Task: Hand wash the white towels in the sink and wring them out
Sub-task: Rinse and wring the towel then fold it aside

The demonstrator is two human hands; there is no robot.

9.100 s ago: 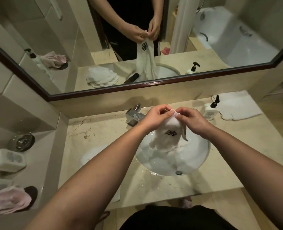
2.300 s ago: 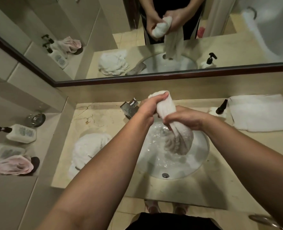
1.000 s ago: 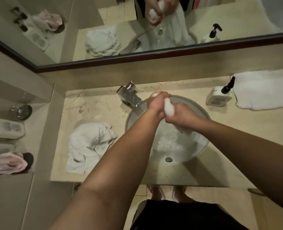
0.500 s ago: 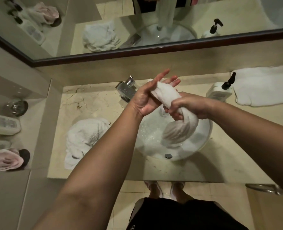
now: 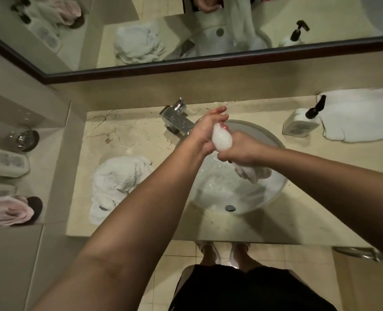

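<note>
Both hands grip one twisted white towel (image 5: pixel 222 140) above the sink (image 5: pixel 273 140). The left hand (image 5: pixel 205 132) wraps its upper end, near the faucet (image 5: pixel 177 120); the right hand (image 5: pixel 242 150) clenches lower down, and the loose tail (image 5: pixel 252 173) hangs from it into the basin. The towel's long axis slants from far-left to near-right, so the twist probably runs along that line. Another wrung-looking towel (image 5: pixel 118 180) lies heaped on the table (image 5: pixel 141 135) to the left, well apart.
</note>
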